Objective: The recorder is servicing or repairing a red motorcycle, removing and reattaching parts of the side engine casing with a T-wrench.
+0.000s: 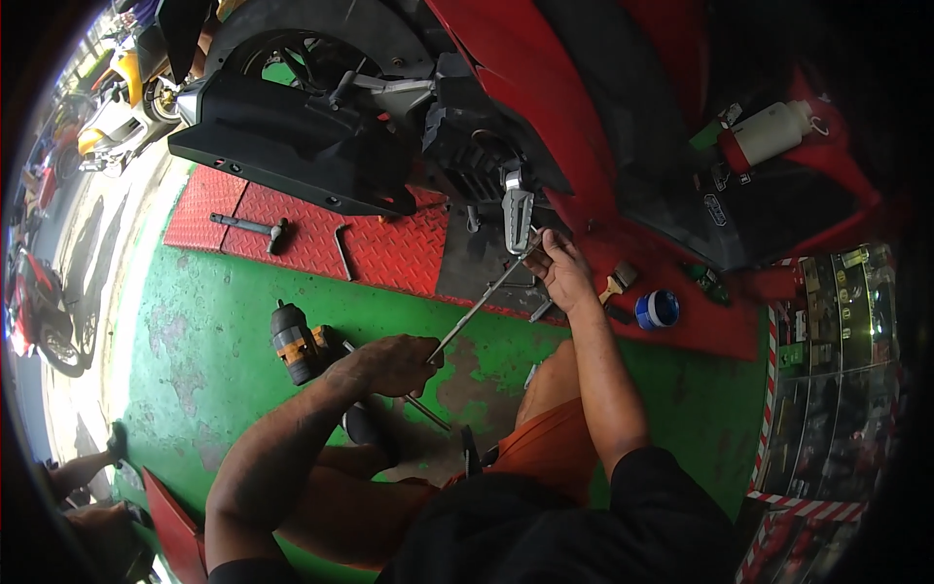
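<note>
In the head view, the rod [482,309] is a long, thin, bare-metal one, held in the air above the green floor [214,331] at the motorbike's side. Its long axis runs slantwise, from the left hand [397,366] at lower left to the right hand [561,273] at upper right, and its far end points up toward the footpeg [518,216]; whether the two touch, I cannot tell. The left fingers are curled into a fist about the near end. The right thumb and fingers pinch the rod close to its far end, just beside the footpeg's lower tip. A bar [428,415] shows on both sides of the left fist, lying across the rod's line; the fist hides whether they join. The footpeg hangs with its tip toward the person, below the red motorbike [540,107]. On the floor near the left forearm lies a drill [295,341], black and orange. A hex key [344,253] rests on the red plate [399,248], and a brush [620,279] lies beside a blue tin [658,309]. Small stickers [716,209] with pale lettering mark the motorbike's dark panel, and a white bottle [773,133] with a red band rests near them.
</note>
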`<state>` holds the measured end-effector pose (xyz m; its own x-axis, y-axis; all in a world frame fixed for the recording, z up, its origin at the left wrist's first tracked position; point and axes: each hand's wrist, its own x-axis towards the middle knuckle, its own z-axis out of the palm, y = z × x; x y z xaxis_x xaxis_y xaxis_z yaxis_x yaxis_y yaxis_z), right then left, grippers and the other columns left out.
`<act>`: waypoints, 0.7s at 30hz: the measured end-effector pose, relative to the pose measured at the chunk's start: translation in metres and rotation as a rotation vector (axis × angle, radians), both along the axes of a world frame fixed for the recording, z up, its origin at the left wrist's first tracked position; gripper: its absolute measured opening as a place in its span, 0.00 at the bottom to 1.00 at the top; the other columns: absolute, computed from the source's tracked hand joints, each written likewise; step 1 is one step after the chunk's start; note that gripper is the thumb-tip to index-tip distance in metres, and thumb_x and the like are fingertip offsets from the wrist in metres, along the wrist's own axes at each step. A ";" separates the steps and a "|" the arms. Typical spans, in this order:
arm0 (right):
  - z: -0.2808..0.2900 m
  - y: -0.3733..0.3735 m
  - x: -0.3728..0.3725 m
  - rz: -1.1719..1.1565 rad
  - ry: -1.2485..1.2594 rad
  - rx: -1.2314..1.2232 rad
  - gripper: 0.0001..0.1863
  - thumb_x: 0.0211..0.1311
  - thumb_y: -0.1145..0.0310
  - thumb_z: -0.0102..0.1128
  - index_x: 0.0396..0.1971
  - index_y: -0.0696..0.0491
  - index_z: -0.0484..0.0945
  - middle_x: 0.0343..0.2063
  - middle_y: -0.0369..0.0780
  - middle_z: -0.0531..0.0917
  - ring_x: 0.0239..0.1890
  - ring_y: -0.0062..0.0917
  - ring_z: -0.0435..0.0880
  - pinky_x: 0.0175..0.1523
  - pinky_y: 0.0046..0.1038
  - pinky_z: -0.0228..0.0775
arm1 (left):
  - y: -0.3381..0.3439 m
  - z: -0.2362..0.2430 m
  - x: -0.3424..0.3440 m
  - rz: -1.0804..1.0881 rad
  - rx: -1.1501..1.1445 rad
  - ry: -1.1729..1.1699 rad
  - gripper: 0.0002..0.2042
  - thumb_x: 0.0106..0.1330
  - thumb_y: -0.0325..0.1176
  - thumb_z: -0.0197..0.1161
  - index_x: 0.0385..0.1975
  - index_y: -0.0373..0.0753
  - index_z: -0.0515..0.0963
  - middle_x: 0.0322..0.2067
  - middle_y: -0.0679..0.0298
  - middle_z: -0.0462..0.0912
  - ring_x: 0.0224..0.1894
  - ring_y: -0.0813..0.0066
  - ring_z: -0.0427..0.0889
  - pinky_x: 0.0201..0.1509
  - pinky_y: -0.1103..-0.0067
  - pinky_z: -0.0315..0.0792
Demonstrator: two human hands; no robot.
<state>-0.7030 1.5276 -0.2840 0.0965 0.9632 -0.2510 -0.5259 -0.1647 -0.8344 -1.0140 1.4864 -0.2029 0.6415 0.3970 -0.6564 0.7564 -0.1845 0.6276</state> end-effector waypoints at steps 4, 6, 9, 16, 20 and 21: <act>0.009 0.005 0.009 0.217 -0.077 -0.011 0.09 0.68 0.63 0.54 0.41 0.52 0.75 0.38 0.39 0.84 0.37 0.25 0.85 0.43 0.28 0.81 | -0.001 -0.014 -0.022 -0.006 0.116 -0.012 0.13 0.68 0.37 0.47 0.47 0.39 0.73 0.25 0.61 0.82 0.32 0.68 0.84 0.40 0.71 0.75; 0.012 0.009 0.004 0.213 -0.066 -0.015 0.10 0.68 0.62 0.55 0.43 0.51 0.76 0.38 0.38 0.84 0.38 0.25 0.85 0.44 0.29 0.81 | 0.000 -0.021 -0.032 -0.046 0.277 -0.058 0.12 0.68 0.36 0.48 0.45 0.37 0.73 0.26 0.60 0.82 0.34 0.66 0.84 0.40 0.69 0.75; 0.007 0.017 -0.005 0.084 0.058 0.021 0.12 0.67 0.63 0.57 0.46 0.50 0.75 0.43 0.37 0.82 0.42 0.23 0.83 0.45 0.28 0.80 | 0.006 -0.010 -0.026 0.071 0.017 -0.137 0.12 0.67 0.34 0.49 0.44 0.35 0.73 0.27 0.57 0.83 0.36 0.63 0.84 0.40 0.68 0.76; 0.035 0.027 -0.063 -0.017 0.054 0.057 0.14 0.65 0.58 0.59 0.45 0.49 0.76 0.41 0.31 0.81 0.44 0.20 0.79 0.46 0.26 0.75 | -0.002 -0.010 -0.010 0.194 -0.012 -0.324 0.10 0.68 0.33 0.47 0.40 0.34 0.71 0.22 0.59 0.79 0.29 0.69 0.82 0.37 0.71 0.74; 0.045 0.025 -0.056 -0.005 -0.036 0.072 0.13 0.65 0.60 0.59 0.46 0.49 0.76 0.41 0.31 0.82 0.43 0.20 0.79 0.45 0.26 0.75 | -0.003 0.001 -0.006 0.211 -0.120 -0.406 0.10 0.69 0.34 0.46 0.39 0.35 0.71 0.24 0.60 0.80 0.31 0.69 0.82 0.37 0.70 0.74; 0.047 0.025 -0.051 -0.005 -0.046 0.075 0.13 0.65 0.60 0.59 0.46 0.49 0.76 0.41 0.31 0.82 0.43 0.20 0.79 0.45 0.26 0.75 | -0.003 0.001 -0.003 0.208 -0.118 -0.416 0.10 0.69 0.34 0.46 0.39 0.35 0.71 0.24 0.60 0.80 0.31 0.69 0.82 0.37 0.70 0.74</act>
